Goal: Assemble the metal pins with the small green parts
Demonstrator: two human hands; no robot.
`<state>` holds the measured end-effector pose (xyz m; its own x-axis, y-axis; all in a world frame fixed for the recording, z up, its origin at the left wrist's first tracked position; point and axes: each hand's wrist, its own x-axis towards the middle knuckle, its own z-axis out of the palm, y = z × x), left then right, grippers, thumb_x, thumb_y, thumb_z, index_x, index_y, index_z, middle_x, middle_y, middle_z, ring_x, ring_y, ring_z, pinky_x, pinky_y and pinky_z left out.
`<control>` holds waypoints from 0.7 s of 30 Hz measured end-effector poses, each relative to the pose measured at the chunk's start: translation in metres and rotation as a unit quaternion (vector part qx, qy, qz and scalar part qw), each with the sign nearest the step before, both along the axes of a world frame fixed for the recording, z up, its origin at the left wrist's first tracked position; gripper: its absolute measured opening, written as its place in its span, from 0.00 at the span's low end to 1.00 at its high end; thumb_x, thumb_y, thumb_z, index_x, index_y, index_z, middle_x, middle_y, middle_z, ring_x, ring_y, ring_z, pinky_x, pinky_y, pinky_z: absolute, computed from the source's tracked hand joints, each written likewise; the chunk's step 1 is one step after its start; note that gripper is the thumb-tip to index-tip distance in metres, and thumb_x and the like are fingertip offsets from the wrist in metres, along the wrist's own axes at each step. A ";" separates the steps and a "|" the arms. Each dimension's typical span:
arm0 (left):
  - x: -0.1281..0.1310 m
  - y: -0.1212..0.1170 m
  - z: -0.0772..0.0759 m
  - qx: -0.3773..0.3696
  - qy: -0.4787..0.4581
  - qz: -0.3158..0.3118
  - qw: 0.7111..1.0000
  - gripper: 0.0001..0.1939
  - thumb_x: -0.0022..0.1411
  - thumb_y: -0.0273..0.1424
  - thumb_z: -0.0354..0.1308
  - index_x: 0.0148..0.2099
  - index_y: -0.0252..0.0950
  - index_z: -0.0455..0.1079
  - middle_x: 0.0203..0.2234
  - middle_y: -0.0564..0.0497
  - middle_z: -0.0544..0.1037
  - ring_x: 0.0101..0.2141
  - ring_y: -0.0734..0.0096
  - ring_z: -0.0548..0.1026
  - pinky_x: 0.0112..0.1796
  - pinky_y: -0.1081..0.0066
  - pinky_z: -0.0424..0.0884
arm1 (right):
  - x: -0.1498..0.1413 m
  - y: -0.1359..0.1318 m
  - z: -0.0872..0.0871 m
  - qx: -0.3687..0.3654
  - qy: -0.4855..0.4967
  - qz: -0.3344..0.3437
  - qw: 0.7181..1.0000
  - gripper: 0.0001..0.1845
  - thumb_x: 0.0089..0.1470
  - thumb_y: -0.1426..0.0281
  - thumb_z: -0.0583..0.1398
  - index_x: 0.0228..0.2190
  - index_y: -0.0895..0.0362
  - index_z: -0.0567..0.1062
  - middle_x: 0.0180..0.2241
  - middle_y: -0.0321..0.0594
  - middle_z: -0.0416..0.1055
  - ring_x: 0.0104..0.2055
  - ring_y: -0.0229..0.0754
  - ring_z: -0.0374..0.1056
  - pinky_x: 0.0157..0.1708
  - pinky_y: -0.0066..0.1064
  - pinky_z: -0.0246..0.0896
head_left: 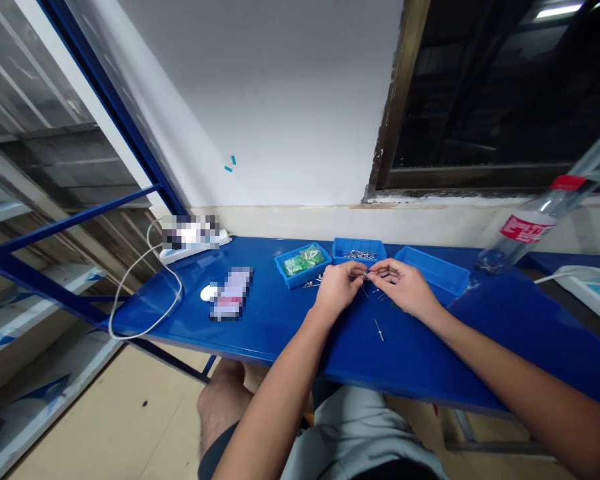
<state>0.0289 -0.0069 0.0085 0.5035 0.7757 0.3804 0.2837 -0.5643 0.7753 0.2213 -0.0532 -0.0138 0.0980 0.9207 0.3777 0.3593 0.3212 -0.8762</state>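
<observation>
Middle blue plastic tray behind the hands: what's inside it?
The middle blue plastic tray holds a heap of small silver metal pins. Its front wall hides the tray floor, so anything beneath them cannot be seen.

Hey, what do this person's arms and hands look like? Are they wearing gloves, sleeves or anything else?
The left forearm and right forearm are bare, with no sleeves showing. The left hand and right hand wear no gloves. No watch or bracelet shows on either wrist, and any rings would be too small to tell.
</observation>
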 end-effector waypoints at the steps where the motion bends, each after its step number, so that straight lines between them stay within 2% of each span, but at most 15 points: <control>1: 0.000 0.000 0.000 -0.004 -0.011 -0.001 1.000 0.13 0.64 0.20 0.63 0.49 0.35 0.79 0.42 0.47 0.87 0.44 0.65 0.86 0.49 0.68 0.80 | 0.000 0.000 -0.001 0.001 0.007 0.003 1.000 0.19 0.55 0.53 0.70 0.39 0.54 0.80 0.38 0.45 0.81 0.40 0.48 0.78 0.43 0.42 0.77; 5: 0.002 -0.001 0.000 -0.014 -0.039 -0.004 0.999 0.17 0.64 0.19 0.63 0.54 0.36 0.76 0.42 0.48 0.87 0.44 0.66 0.86 0.49 0.68 0.80 | -0.003 0.001 -0.001 0.000 0.033 0.010 0.999 0.21 0.52 0.53 0.72 0.39 0.54 0.79 0.36 0.44 0.79 0.38 0.45 0.76 0.41 0.39 0.77; 8: 0.002 -0.003 0.003 -0.013 -0.045 0.000 0.999 0.16 0.65 0.22 0.63 0.54 0.36 0.76 0.41 0.48 0.87 0.42 0.66 0.86 0.47 0.69 0.80 | -0.004 0.000 0.002 -0.004 0.033 0.010 0.999 0.20 0.52 0.55 0.71 0.42 0.54 0.80 0.36 0.43 0.78 0.37 0.44 0.75 0.38 0.37 0.77; 11: 0.000 -0.006 0.009 0.004 -0.015 0.014 1.000 0.10 0.70 0.30 0.61 0.50 0.36 0.80 0.39 0.48 0.87 0.40 0.65 0.85 0.44 0.70 0.79 | -0.003 -0.003 0.007 0.011 -0.013 0.006 1.000 0.14 0.57 0.58 0.68 0.41 0.53 0.82 0.36 0.43 0.76 0.37 0.44 0.74 0.39 0.37 0.76; 14: -0.002 -0.009 0.014 0.010 0.036 0.024 0.999 0.17 0.73 0.40 0.56 0.45 0.37 0.83 0.37 0.48 0.87 0.38 0.63 0.85 0.41 0.70 0.79 | -0.002 -0.004 0.009 0.024 -0.029 0.004 0.999 0.11 0.58 0.60 0.67 0.39 0.53 0.82 0.38 0.44 0.77 0.38 0.45 0.75 0.40 0.39 0.77; 16: -0.003 -0.009 0.015 0.004 0.054 0.014 0.998 0.19 0.73 0.43 0.57 0.44 0.37 0.84 0.37 0.49 0.87 0.38 0.62 0.85 0.41 0.70 0.78 | -0.001 -0.005 0.010 0.018 -0.016 0.012 1.000 0.11 0.58 0.61 0.66 0.40 0.53 0.81 0.40 0.45 0.79 0.38 0.46 0.76 0.39 0.39 0.77; 21: -0.001 -0.005 0.009 -0.019 0.024 0.018 0.999 0.11 0.68 0.31 0.63 0.49 0.36 0.83 0.43 0.47 0.87 0.43 0.61 0.86 0.47 0.69 0.80 | -0.001 -0.005 0.008 0.020 -0.030 0.013 0.999 0.11 0.60 0.59 0.66 0.40 0.52 0.82 0.43 0.45 0.80 0.42 0.48 0.78 0.42 0.40 0.78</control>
<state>0.0283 -0.0115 0.0171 0.4912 0.8072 0.3273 0.3408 -0.5239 0.7806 0.2202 -0.0583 -0.0053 0.0503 0.9066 0.4190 0.4015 0.3658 -0.8397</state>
